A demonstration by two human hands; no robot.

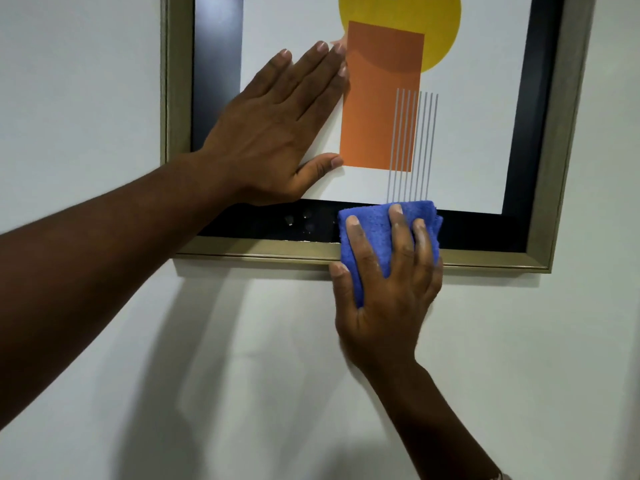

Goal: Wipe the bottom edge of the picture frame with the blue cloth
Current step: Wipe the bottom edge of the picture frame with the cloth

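A picture frame with a gold outer moulding and a black inner border hangs on a pale wall; its print shows an orange rectangle, a yellow disc and thin grey lines. My left hand lies flat with fingers spread on the glass at the lower left of the print. My right hand presses a folded blue cloth against the middle of the frame's bottom edge, covering both the black border and the gold moulding there. A few pale smudges show on the black border just left of the cloth.
The pale wall stretches below and to both sides of the frame, with shadows of my arms on it. The frame's lower right corner lies right of the cloth. The top of the frame is out of view.
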